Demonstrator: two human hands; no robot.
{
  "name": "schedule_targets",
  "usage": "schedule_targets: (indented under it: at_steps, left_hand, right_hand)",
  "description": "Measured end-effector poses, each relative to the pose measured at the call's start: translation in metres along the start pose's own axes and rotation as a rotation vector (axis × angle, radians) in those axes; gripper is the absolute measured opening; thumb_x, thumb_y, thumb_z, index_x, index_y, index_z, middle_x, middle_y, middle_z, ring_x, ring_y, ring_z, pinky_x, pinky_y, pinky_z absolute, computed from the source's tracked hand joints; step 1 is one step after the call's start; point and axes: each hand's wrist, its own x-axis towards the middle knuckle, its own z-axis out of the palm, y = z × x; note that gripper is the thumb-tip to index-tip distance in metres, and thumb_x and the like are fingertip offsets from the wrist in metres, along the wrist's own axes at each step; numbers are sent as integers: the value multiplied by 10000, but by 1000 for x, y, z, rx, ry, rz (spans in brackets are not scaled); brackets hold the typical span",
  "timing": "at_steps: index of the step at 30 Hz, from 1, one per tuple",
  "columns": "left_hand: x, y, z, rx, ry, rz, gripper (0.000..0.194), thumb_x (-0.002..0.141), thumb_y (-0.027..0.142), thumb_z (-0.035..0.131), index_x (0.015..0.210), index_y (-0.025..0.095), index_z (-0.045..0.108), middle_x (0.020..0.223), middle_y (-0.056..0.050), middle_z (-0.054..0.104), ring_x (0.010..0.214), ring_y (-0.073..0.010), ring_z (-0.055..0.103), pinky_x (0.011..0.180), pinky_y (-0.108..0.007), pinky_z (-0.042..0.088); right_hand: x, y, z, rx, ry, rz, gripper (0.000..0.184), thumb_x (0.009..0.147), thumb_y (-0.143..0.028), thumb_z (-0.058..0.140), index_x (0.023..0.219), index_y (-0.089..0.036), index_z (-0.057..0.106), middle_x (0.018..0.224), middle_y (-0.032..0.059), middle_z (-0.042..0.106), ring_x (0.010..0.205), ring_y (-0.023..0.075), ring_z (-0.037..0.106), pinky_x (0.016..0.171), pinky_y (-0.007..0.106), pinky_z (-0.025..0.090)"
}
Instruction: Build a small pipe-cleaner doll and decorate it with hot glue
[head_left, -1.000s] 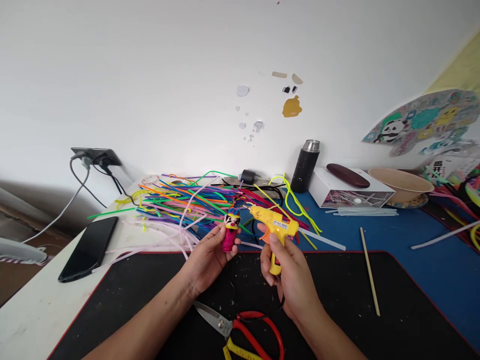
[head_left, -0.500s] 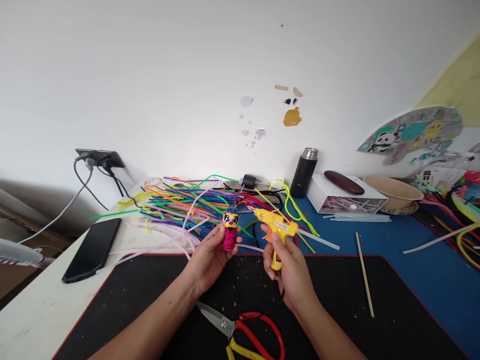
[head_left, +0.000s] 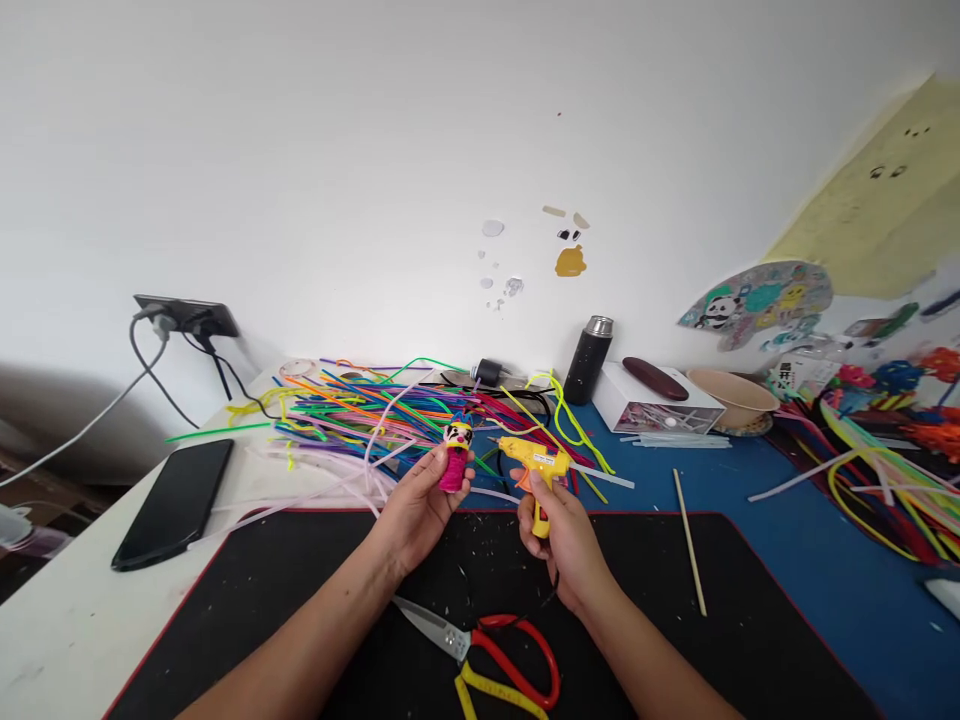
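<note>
Between the thumb and fingers of my left hand [head_left: 420,505] is a small figurine [head_left: 455,462] with a pink body, a black-and-white face, yellow trim and blue on top. My right hand [head_left: 562,530] is wrapped round the handle of a yellow hot glue gun [head_left: 534,457]. A clear glue stick [head_left: 604,475] juts from the gun's back. The nozzle points left at the figurine's head, with a small gap between them. Below the hands, scissors [head_left: 517,660] with red and yellow handles lie on the black mat [head_left: 300,610].
Many coloured pipe cleaners [head_left: 337,410] are heaped behind my hands. A black flask [head_left: 589,360], a white box [head_left: 660,400] and a beige bowl [head_left: 735,395] stand by the wall. A phone [head_left: 176,500] lies left, a wooden stick [head_left: 690,545] right.
The camera view has turned slightly to the right and up. The glue gun has shifted a little left and lower in view, and the figurine now tilts slightly more. Both hands keep their hold.
</note>
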Motion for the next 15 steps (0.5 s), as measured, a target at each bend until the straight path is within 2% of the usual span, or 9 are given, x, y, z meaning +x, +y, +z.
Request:
schedule_targets:
  at_steps: [8,15]
  left_hand:
    - [0,4,1,-15,-31,12,197,832,168,903,959,133,757,950,-94,838,757,-175,790,710,-246,663]
    - [3,4,-2,6,-42,8,158,859,164,874,964,127,763,938,-97,840,739,-176,793,709,-252,669]
  right_hand:
    - [-37,-6,-31,-76,53,73,627,806,-699,821,1065,-141,698,558,-68,558,381,61,409,412,201,169]
    - [-62,0,-53,-7,158,90,657,787,-715,829,1098,-150,709,569,-60,567,387,79,452,396,197,174]
